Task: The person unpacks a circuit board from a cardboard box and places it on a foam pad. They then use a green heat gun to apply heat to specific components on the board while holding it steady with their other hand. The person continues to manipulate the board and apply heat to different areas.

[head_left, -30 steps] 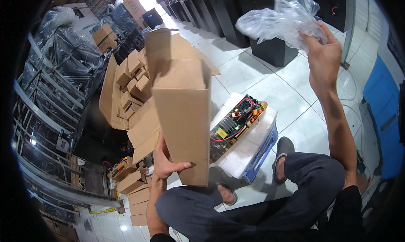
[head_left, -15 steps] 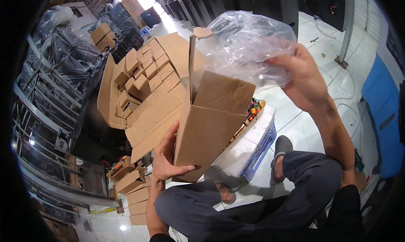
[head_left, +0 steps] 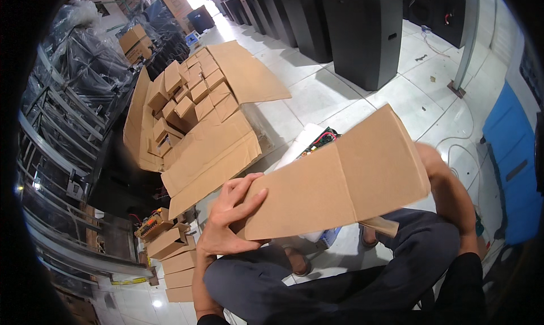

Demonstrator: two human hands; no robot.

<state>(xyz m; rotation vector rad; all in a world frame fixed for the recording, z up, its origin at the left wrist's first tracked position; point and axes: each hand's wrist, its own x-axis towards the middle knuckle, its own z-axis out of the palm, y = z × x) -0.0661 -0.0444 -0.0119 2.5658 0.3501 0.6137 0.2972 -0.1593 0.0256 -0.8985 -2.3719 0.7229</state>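
A long brown cardboard box lies tilted across my lap, with its flap end up to the right. My left hand grips its lower left end, fingers on the upper face and thumb below. My right hand is behind the flap end; only its wrist side shows, and the fingers are hidden. Behind the box, a circuit board with red and black wires shows in part on a white foam block. A bit of blue crate appears under the box.
A large open carton full of small brown boxes stands ahead left. Small boxes lie by my left side. Black speaker cabinets line the far floor. At the right are a metal post and a blue panel.
The clear plastic has gone from view. The box has swung from upright to nearly lying, its flap end now to the right. My right hand has come down behind it.
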